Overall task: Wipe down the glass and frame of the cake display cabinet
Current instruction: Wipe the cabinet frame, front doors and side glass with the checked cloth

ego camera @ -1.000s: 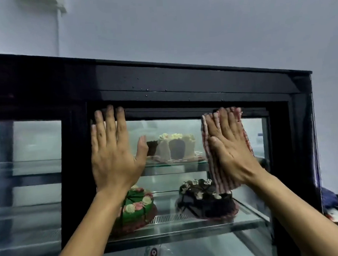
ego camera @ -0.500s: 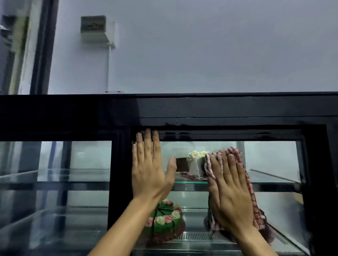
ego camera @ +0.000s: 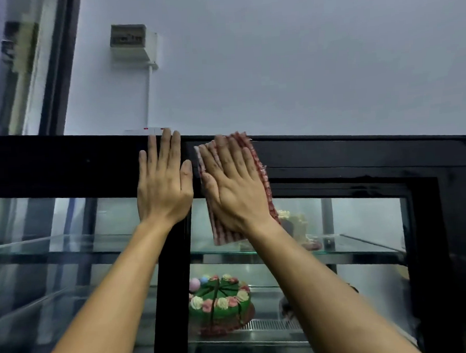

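The cake display cabinet has a black frame (ego camera: 346,154) across the top and glass panes (ego camera: 364,223) below it. My left hand (ego camera: 163,185) lies flat with straight fingers on the top frame bar, above the black centre post (ego camera: 173,287). Just to its right, my right hand (ego camera: 233,187) presses a red-and-white checked cloth (ego camera: 263,180) flat against the frame bar and the upper edge of the right pane. The cloth's lower end hangs below my wrist.
Behind the glass, a green cake (ego camera: 219,304) with rosettes sits on the lower shelf and a pale cake (ego camera: 293,224) on the glass upper shelf. A white wall box (ego camera: 133,42) with a conduit hangs above the cabinet. A tall dark-framed window (ego camera: 31,65) stands at the left.
Both hands have slid up from the glass onto the top frame bar. The right hand and cloth moved left, closer to the left hand. The view tilted further upward.
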The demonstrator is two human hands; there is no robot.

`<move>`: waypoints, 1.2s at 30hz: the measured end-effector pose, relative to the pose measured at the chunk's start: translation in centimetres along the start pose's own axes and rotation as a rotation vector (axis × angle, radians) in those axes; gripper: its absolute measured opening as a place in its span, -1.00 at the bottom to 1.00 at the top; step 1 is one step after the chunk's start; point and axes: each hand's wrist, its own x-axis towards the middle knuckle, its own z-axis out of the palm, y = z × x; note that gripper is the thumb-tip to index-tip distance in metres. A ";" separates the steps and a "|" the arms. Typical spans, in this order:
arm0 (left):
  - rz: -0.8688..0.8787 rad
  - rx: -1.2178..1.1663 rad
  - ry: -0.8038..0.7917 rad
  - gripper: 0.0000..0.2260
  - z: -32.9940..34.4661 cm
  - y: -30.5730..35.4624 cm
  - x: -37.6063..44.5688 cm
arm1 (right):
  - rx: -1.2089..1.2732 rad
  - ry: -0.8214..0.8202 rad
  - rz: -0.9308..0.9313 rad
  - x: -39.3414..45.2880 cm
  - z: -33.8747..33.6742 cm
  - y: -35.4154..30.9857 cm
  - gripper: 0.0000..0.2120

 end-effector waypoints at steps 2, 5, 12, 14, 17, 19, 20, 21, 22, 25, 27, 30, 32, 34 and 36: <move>0.008 0.000 0.014 -0.44 0.1 -0.2 -0.1 | 0.010 0.008 -0.089 0.4 0.2 0.1 -0.50; 0.014 0.030 0.012 -0.43 -0.1 -0.1 -0.3 | -0.102 0.038 -0.082 -0.9 -1.2 4.3 -0.50; 0.196 0.085 -0.016 -0.43 0.4 0.1 -0.7 | -0.154 0.126 0.465 -2.4 -2.9 7.3 -0.40; 0.193 0.067 -0.022 -0.43 0.4 -0.2 -0.7 | -0.107 0.066 0.305 -1.0 -1.7 3.6 -0.41; 0.159 0.051 -0.027 -0.44 0.1 -0.3 -0.3 | -0.065 -0.038 -0.112 0.5 -1.3 2.5 -0.47; 0.138 0.041 -0.051 -0.44 -0.1 -0.1 -0.4 | -0.090 -0.055 -0.169 0.5 -2.4 5.3 -0.49; 0.131 0.040 -0.059 -0.44 -0.1 -0.1 -0.4 | -0.120 -0.068 -0.126 0.1 -3.1 7.2 -0.48; 0.126 0.043 -0.071 -0.44 -0.2 0.0 -0.5 | -0.154 -0.075 -0.062 -0.5 -4.0 9.5 -0.47; 0.123 0.051 -0.077 -0.43 -0.2 0.1 -0.6 | -0.187 -0.079 0.012 -1.2 -5.1 12.0 -0.44; 0.072 0.029 -0.077 -0.37 -0.4 1.5 -0.8 | -0.204 -0.088 0.306 -4.1 -8.6 18.8 -0.38; 0.048 -0.025 -0.061 -0.35 -0.2 3.7 -0.8 | -0.166 -0.051 0.503 -5.3 -9.8 21.1 -0.37; 0.168 -0.038 -0.037 -0.34 1.4 8.7 -0.2 | -0.185 0.000 0.654 -4.0 -9.1 18.7 -0.36; 0.250 -0.045 -0.041 -0.35 2.8 12.1 0.6 | -0.205 -0.027 0.445 -3.4 -7.9 16.0 -0.37; 0.300 -0.037 -0.042 -0.39 4.2 14.5 1.4 | -0.202 -0.110 0.143 -3.8 -7.5 16.0 -0.41; 0.332 0.029 -0.009 -0.44 5.1 14.9 1.6 | -0.199 -0.116 0.106 -4.3 -8.6 18.7 -0.43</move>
